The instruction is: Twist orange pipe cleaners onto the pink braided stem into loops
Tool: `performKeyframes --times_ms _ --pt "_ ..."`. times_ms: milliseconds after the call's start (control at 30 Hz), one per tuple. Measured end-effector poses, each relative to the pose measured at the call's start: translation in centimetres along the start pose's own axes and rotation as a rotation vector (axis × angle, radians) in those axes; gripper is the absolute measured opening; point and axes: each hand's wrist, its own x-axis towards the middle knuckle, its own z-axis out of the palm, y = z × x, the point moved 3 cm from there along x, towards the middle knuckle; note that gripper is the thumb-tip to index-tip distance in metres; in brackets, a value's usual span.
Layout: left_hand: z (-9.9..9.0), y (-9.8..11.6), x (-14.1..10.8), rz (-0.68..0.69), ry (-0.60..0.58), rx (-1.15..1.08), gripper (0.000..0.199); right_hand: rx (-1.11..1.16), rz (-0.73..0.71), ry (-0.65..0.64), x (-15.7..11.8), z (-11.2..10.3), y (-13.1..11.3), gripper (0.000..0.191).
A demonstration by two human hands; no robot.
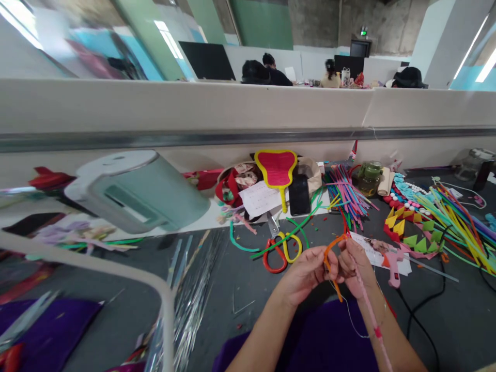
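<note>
My left hand (310, 271) is closed, its fingers pinching an orange fuzzy strip (329, 254) bent into a curve. Right beside it, my right hand (354, 261) is closed too, with a pink twisted cord (366, 298) running from its fingers down over the forearm. A bit of red shows at the top of the fingertips, where the orange strip ends. Thin pale thread hangs below the hands. Scissors with one red and one yellow handle (276, 256) lie to the left of my left hand, a green strip across them.
A pink glue gun (394, 268) lies right of my hands. Behind are a black phone (299, 195), a red-and-yellow fan (276, 169) and colored stems (349, 194). Silvery wires (197, 294) and a large pale-green device (143, 191) are at left. People sit beyond the partition (232, 108).
</note>
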Motion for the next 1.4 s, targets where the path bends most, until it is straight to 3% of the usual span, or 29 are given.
performKeyframes --times_ms 133,367,633,833,1200,1267,1400 --pt "-0.2 -0.3 -0.1 0.025 -0.088 0.025 0.034 0.051 0.039 -0.018 -0.4 0.4 0.6 0.026" --pt "-1.0 0.1 -0.3 0.019 -0.054 0.114 0.036 0.082 0.080 -0.096 -0.7 1.1 0.6 0.025" --pt "-1.7 1.9 -0.8 -0.069 0.089 0.327 0.032 -0.046 -0.004 -0.050 -0.5 0.7 -0.8 0.026" --pt "-2.3 3.1 -1.0 -0.099 0.219 0.607 0.026 -0.229 -0.074 0.016 -0.2 0.1 -1.2 0.028" --pt "-2.8 2.5 -0.3 0.051 0.502 1.252 0.022 -0.564 -0.219 0.139 -0.1 0.0 -0.7 0.030" --pt "-2.7 2.5 -0.3 0.032 0.477 1.195 0.022 -0.546 -0.224 0.159 0.1 -0.4 -0.7 0.030" --pt "-2.9 2.9 -0.7 -0.068 0.348 0.796 0.026 -0.417 -0.207 0.195 0.5 -1.3 -0.6 0.029"
